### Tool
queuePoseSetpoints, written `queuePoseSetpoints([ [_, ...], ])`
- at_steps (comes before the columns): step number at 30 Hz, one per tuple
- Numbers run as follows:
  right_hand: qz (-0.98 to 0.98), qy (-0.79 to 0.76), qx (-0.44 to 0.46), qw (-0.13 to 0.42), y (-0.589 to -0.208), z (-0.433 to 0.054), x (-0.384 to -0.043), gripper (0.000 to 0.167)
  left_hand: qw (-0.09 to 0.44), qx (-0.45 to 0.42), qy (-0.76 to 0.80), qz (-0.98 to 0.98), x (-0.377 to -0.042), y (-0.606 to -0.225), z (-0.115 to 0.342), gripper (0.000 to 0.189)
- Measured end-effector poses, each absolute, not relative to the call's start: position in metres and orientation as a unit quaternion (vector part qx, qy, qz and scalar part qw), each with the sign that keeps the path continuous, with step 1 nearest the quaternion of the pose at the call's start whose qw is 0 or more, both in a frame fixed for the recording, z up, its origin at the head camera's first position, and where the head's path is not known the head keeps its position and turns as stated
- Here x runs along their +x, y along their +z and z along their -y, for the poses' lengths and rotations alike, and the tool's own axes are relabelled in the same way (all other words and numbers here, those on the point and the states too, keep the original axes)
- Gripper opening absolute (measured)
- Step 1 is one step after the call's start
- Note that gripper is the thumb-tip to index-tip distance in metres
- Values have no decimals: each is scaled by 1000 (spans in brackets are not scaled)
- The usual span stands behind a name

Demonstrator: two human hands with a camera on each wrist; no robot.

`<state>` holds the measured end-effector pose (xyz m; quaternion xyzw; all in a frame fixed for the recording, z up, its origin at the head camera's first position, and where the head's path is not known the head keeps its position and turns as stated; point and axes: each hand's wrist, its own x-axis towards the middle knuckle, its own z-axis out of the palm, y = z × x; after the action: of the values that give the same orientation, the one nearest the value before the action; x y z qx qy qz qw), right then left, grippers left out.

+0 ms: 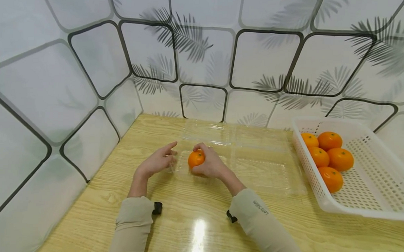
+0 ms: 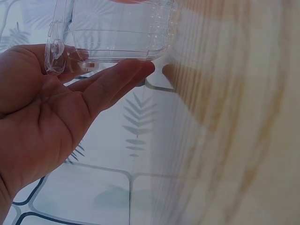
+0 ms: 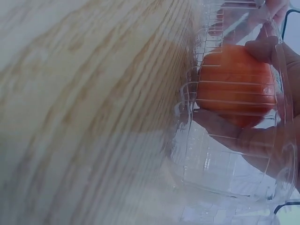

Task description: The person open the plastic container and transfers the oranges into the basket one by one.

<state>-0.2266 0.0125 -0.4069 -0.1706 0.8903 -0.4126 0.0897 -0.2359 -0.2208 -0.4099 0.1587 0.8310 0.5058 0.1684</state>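
Note:
A mandarin (image 1: 195, 160) sits in the left section of clear plastic packaging (image 1: 260, 172) on the table. My right hand (image 1: 211, 162) grips it from the right, thumb on the near side and fingers over the far side. Through the clear wall, the right wrist view shows the same mandarin (image 3: 236, 84) low inside, between thumb and fingers. At the packaging's left end is my left hand (image 1: 155, 162), fingers extended and holding no fruit. In the left wrist view its fingers lie against the clear container's wall (image 2: 117, 44); whether they press is hard to tell.
To the right stands a white perforated basket (image 1: 369, 211) with several mandarins (image 1: 340, 159) in its left part. Clear lid sections (image 1: 208, 131) lie folded back toward the patterned wall covering (image 1: 204, 52). The wooden table (image 1: 185, 222) extends toward me and meets that covering at left.

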Motion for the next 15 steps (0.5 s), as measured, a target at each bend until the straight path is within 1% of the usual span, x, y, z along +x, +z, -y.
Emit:
queuePoseSetpoints([
  [4, -894, -403, -175, 86, -407, -15, -227, 65, 171, 159, 505, -831, -237, -410, 221, 62],
  [11, -890, -408, -183, 93, -402, -24, -228, 63, 170, 158, 501, -834, -235, -409, 220, 61],
  [15, -875, -427, -215, 75, -400, -30, -232, 61, 170, 158, 501, -834, -235, -409, 219, 61],
])
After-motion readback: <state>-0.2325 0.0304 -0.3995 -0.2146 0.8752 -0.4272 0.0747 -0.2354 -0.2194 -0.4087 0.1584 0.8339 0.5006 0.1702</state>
